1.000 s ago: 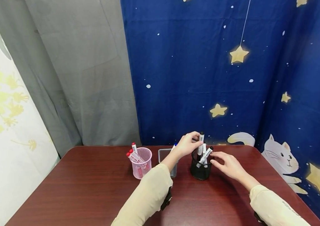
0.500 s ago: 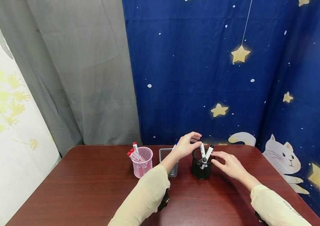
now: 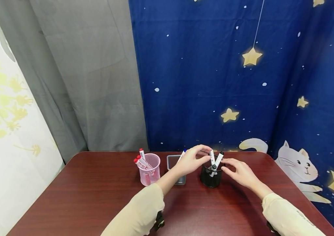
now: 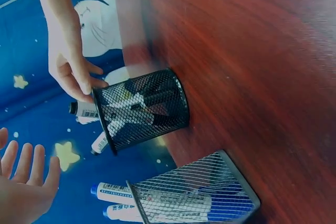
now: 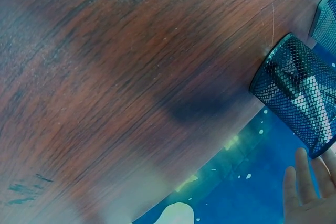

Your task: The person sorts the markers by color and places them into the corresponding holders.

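A black mesh pen cup (image 3: 210, 179) stands on the table with several black-capped white markers (image 3: 219, 158) leaning in it. My left hand (image 3: 192, 161) hovers just left of its rim; in the left wrist view its fingers are spread and hold nothing. My right hand (image 3: 239, 171) is at the cup's right side, fingertips touching the rim, fingers fairly straight in the right wrist view. Partly behind the left hand is a dark rectangular mesh holder (image 3: 181, 181) with blue-capped markers (image 4: 118, 192). Left of that, a pink mesh cup (image 3: 150, 178) holds red-capped markers (image 3: 142, 161).
The brown wooden table (image 3: 96, 190) carries the containers in a row near its far edge. Behind it hang a grey curtain (image 3: 96, 82) and a blue star-patterned curtain (image 3: 190, 72).
My left hand held a black-capped marker upright over the black cup, then let it go; the marker now leans inside. The hand has since drawn slightly down and away. My right hand stays at the rim.
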